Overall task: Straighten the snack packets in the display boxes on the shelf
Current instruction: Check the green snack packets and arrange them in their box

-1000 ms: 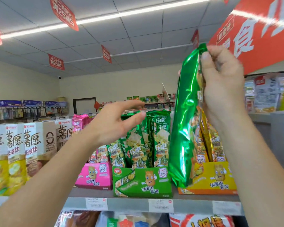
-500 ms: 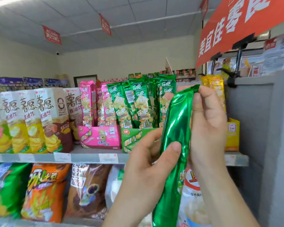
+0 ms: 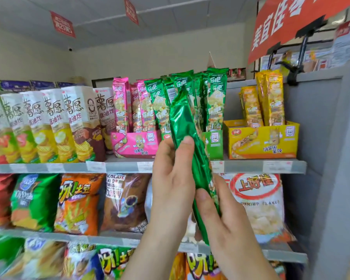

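- The left hand (image 3: 172, 178) gripped the green packet (image 3: 182, 122) near its middle, thumb laid across the shiny foil. The right hand (image 3: 222, 215) held the lower part from five o'clock, thumb pressed on the same side. Two grips on so long and limp a packet probably kept it flat while it was turned.
- The packet was off the shelf (image 3: 240, 166), held in the air with its top leaning toward eleven o'clock. Its plain back faced the camera, so it likely needed turning to match the row.
- At twelve o'clock, just behind its top, the green display box (image 3: 214, 142) held the other green packets (image 3: 216, 98) standing face out, several leaning left. That was most likely where this one belonged.
- At ten o'clock the pink display box (image 3: 135, 145) held pink packets (image 3: 120, 102), roughly upright.
- At two o'clock the yellow display box (image 3: 261, 142) held fewer yellow packets (image 3: 271, 98), set toward its back.
- At nine o'clock, chip cartons (image 3: 49, 122) stood in a close row.
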Demonstrator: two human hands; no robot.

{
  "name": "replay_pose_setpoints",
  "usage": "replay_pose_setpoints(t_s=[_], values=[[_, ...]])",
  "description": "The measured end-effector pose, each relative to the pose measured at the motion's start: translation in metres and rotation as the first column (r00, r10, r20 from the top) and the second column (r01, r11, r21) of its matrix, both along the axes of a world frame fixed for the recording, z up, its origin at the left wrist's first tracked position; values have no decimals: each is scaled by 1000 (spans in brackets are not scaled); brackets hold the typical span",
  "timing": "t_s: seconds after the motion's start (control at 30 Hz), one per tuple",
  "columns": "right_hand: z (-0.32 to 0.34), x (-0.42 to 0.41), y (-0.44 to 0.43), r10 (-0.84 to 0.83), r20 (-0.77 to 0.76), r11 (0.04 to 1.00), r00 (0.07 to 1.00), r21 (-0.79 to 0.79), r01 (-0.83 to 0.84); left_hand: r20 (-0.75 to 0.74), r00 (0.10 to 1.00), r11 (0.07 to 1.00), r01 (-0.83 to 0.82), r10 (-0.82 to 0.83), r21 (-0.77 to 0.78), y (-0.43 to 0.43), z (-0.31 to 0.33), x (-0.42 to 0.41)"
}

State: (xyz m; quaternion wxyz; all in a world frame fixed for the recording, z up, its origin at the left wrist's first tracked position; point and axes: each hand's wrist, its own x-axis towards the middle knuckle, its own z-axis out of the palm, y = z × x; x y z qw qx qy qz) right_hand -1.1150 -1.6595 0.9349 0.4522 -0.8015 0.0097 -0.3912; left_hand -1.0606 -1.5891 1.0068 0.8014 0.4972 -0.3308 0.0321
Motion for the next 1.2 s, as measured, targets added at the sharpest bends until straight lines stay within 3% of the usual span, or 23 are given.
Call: replay_pose_setpoints(t_s=[0.17,0.43,0.6,0.67,0.77,0.83,0.9,1.03,1.1,1.2], values=[[-15,-11,20,-37,16,999,999,16,37,-198,980,1000,16,-12,19,7,4,4],[-24,-22,38,-92,-4,996,996,-11,92,-224,974,999,18,-25,-32,19,5,5],[-18,-30,46,116,25,968,993,222,-119,-217,976,998,-16,4,-55,21,5,6],[-15,-36,44,276,25,875,961,406,-262,-260,965,997,2,-21,-74,23,4,11],[-13,-46,40,608,113,554,786,649,-521,-300,938,974,122,-176,-190,27,5,22],[-14,-49,39,635,133,479,761,705,-523,-290,935,965,142,-204,-220,28,5,26],[-16,-47,40,526,86,546,846,729,-413,-271,938,962,156,-215,-224,27,3,25],[-14,-40,45,278,-3,824,961,514,-237,-254,949,981,162,-185,-108,29,-6,21],[-18,-35,45,29,-64,961,998,277,-10,-172,979,991,124,-113,55,31,-15,19],[-23,-34,45,-264,-126,963,956,-84,255,-94,983,984,162,-155,70,31,-25,13]])
